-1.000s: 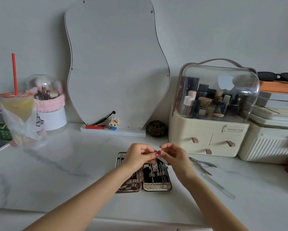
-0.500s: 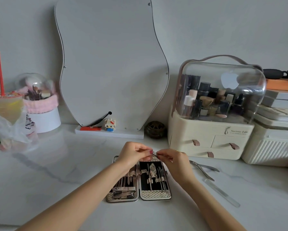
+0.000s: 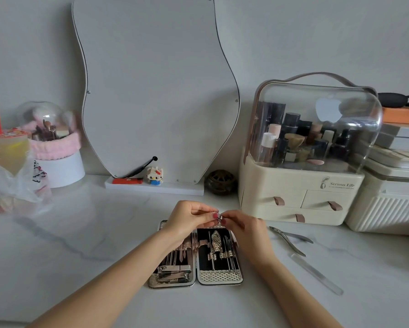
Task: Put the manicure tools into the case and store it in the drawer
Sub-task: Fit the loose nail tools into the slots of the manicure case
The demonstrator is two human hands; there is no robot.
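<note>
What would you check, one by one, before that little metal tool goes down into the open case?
1. Case lies open and flat on the table: ok.
2. Small metal tool held by both the left hand and the right hand: ok.
3. A free slot for it: cannot tell, the hands cover the case's far end.
4. Nippers and glass file packed: not ok, both lie on the table right of the case.
5. Drawers of the cosmetic organizer open: not ok, all three look shut.

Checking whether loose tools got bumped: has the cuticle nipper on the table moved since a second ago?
No. The cuticle nipper lies in the same spot, right of the open case and below the organizer's drawers; only the camera shifted.
</note>
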